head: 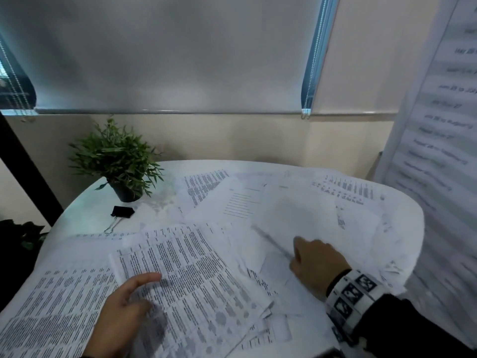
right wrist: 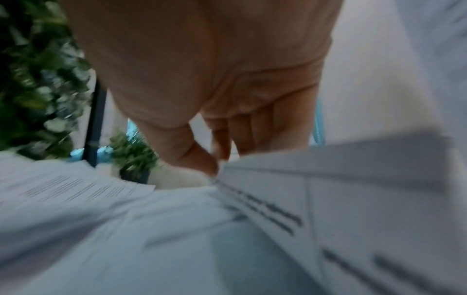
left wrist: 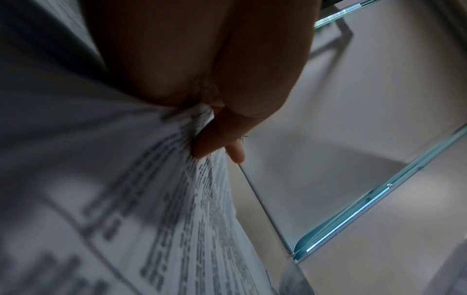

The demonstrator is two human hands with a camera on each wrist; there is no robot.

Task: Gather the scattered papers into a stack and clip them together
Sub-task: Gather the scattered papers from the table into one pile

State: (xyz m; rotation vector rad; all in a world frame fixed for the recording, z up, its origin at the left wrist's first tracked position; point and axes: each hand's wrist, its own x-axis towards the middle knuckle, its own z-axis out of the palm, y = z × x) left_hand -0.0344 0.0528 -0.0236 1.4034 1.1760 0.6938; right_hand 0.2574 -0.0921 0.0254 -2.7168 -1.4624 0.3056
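Printed papers lie scattered across a round white table [head: 165, 169]. My left hand [head: 134, 293] grips a sheaf of densely printed sheets [head: 193, 267] near the front, thumb on top; in the left wrist view its fingers [left wrist: 209, 139] curl on the paper's edge. My right hand [head: 299, 251] pinches the edge of a mostly blank white sheet [head: 296, 215] that is lifted at the right; the right wrist view shows thumb and fingers [right wrist: 202, 159] closed on that edge. A black binder clip [head: 122, 211] lies at the back left, apart from both hands.
A small potted plant [head: 118, 156] stands at the table's back left, just behind the clip. More sheets [head: 346, 189] hang over the right rim. A printed banner [head: 438, 125] stands close on the right. A window blind [head: 167, 60] covers the wall behind.
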